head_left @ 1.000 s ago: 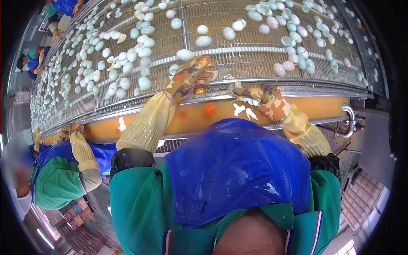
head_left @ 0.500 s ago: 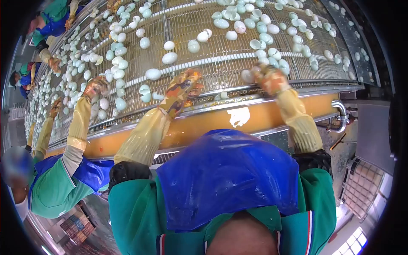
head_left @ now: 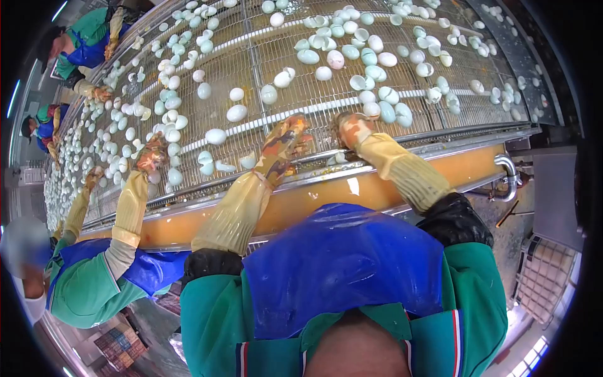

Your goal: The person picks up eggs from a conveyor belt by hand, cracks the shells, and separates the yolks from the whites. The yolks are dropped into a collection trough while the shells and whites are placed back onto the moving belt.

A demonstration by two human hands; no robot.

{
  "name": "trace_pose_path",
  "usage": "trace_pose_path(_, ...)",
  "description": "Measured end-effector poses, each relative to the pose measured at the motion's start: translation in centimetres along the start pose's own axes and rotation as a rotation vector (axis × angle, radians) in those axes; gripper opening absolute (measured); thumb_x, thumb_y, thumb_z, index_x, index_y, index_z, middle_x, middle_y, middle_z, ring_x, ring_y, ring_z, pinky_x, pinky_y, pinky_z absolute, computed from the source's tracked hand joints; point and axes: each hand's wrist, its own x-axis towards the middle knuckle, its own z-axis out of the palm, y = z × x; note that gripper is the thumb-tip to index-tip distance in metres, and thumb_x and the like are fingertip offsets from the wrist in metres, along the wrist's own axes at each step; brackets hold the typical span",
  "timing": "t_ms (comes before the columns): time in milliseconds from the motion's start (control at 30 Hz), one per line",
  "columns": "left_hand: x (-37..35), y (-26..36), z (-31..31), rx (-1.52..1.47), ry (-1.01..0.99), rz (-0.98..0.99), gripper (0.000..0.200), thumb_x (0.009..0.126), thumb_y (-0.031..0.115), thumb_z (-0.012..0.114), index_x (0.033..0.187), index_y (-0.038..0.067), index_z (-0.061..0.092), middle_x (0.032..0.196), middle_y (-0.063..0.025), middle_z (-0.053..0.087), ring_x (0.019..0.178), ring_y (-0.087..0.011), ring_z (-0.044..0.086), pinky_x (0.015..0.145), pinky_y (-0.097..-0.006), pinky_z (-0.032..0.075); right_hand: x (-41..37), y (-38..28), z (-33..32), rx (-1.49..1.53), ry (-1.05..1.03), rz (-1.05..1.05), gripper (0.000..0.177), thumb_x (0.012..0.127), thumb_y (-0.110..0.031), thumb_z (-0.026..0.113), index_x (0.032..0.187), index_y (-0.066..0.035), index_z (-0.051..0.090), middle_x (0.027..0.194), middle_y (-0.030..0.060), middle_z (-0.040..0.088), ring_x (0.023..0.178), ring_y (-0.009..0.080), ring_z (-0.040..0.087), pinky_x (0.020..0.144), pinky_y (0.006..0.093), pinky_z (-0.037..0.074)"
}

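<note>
A pinkish egg (head_left: pixel 371 109) lies on the wire-mesh conveyor (head_left: pixel 314 94), just beyond and to the right of the right hand (head_left: pixel 355 131), the nearer one. The gloved left hand (head_left: pixel 282 146) curls its fingers beside a cracked shell (head_left: pixel 248 161); I can't tell whether either grips anything. An orange-brown trough (head_left: pixel 301 203) runs below both.

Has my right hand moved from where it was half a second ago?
Yes. The right hand has shifted left along the trough, farther from the curved metal pipe.
</note>
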Motion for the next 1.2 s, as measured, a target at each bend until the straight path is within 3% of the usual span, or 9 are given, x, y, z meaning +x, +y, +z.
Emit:
trace_pose_path(100, -0.1, 0.8, 1.8, 0.132, -0.164, 0.017, 0.047, 0.089, 0.022, 0.059, 0.129, 0.001, 0.044, 0.115, -0.013, 0.057, 0.091, -0.0192, 0.062, 0.069, -0.0276, 0.053, -3.8, -6.9, -22.2, 0.8, -0.065, 0.324, 0.026, 0.079, -0.033, 0.06, 0.093, -0.012, 0.067, 0.09, 0.0076, 0.065, 0.079, 0.0292, 0.063, 0.066, 0.0359, 0.05)
trace_pose_path(167, 0.5, 0.6, 3.1, 0.204, -0.293, 0.012, 0.048, 0.089, 0.022, 0.059, 0.129, 0.001, 0.044, 0.115, -0.0131, 0.057, 0.091, -0.0191, 0.062, 0.07, -0.0277, 0.053, -5.9, -8.0, -26.2, 0.619, -0.146, 0.448, 0.028, 0.078, -0.033, 0.061, 0.097, -0.013, 0.066, 0.095, 0.007, 0.065, 0.085, 0.0299, 0.062, 0.072, 0.037, 0.049)
trace_pose_path(333, 1.5, -1.4, 6.1, 0.32, -0.593, -0.059, 0.05, 0.088, 0.022, 0.061, 0.129, 0.001, 0.043, 0.116, -0.0131, 0.057, 0.092, -0.0191, 0.062, 0.071, -0.0278, 0.053, -10.5, -4.9, -22.3, 0.725, 0.091, 0.042, 0.02, 0.082, -0.018, 0.06, 0.098, -0.006, 0.064, 0.081, 0.007, 0.063, 0.069, 0.0171, 0.058, 0.059, 0.0307, 0.045)
trace_pose_path(533, -3.1, -2.0, 8.5, 0.42, -0.679, -0.014, 0.053, 0.086, 0.022, 0.063, 0.131, 0.004, 0.042, 0.119, -0.013, 0.055, 0.1, -0.0201, 0.059, 0.078, -0.0288, 0.052, -13.3, 2.2, -23.8, 0.732, 0.25, 0.286, 0.032, 0.083, -0.023, 0.058, 0.11, -0.005, 0.059, 0.084, 0.0089, 0.065, 0.064, 0.0164, 0.06, 0.053, 0.028, 0.047)
trace_pose_path(633, -3.7, -0.2, 8.8, -0.02, -0.374, -0.291, 0.046, 0.085, 0.022, 0.062, 0.126, 0.004, 0.049, 0.108, -0.0093, 0.063, 0.089, -0.0142, 0.062, 0.075, -0.0271, 0.051, -12.5, 7.7, -23.1, 0.378, 0.198, 0.522, 0.037, 0.088, -0.031, 0.052, 0.116, -0.007, 0.056, 0.094, 0.0135, 0.063, 0.073, 0.0226, 0.061, 0.058, 0.0307, 0.048)
trace_pose_path(700, -2.3, -0.5, 9.2, 0.143, -0.24, 0.12, 0.047, 0.088, 0.032, 0.057, 0.129, 0.009, 0.048, 0.112, -0.0095, 0.061, 0.095, -0.0147, 0.06, 0.078, -0.0277, 0.051, -12.2, 12.0, -18.4, 0.257, 0.536, 0.327, 0.038, 0.089, -0.032, 0.052, 0.118, -0.008, 0.054, 0.101, 0.0148, 0.061, 0.078, 0.0266, 0.06, 0.063, 0.0336, 0.049)
trace_pose_path(800, 3.3, -3.7, 7.3, 0.228, -0.13, 0.214, 0.049, 0.088, 0.034, 0.056, 0.131, 0.013, 0.046, 0.118, -0.0095, 0.057, 0.1, -0.0158, 0.057, 0.079, -0.0292, 0.049, -9.7, 8.7, -17.3, 1.592, 0.144, 0.471, 0.039, 0.086, -0.034, 0.055, 0.116, -0.009, 0.052, 0.105, 0.0144, 0.059, 0.088, 0.03, 0.059, 0.069, 0.0365, 0.05)
trace_pose_path(900, 7.6, -6.2, 7.8, 1.06, -0.088, 0.403, 0.05, 0.087, 0.033, 0.056, 0.132, 0.014, 0.044, 0.121, -0.0095, 0.055, 0.105, -0.0174, 0.055, 0.083, -0.0304, 0.046, -6.0, 5.1, -15.8, 0.356, 0.308, -0.177, 0.032, 0.088, -0.022, 0.047, 0.118, -0.01, 0.053, 0.111, 0.0171, 0.058, 0.094, 0.0335, 0.059, 0.084, 0.0427, 0.045)
trace_pose_path(1200, 15.6, -14.7, 6.1, 1.009, -0.19, 0.431, 0.039, 0.087, 0.027, 0.048, 0.123, 0.011, 0.049, 0.12, -0.01, 0.054, 0.103, -0.0223, 0.054, 0.086, -0.0323, 0.044, -3.2, 4.4, -13.5, -0.196, -0.112, 0.009, 0.029, 0.087, -0.017, 0.045, 0.111, -0.008, 0.057, 0.103, 0.0148, 0.062, 0.09, 0.0279, 0.062, 0.077, 0.0392, 0.049)
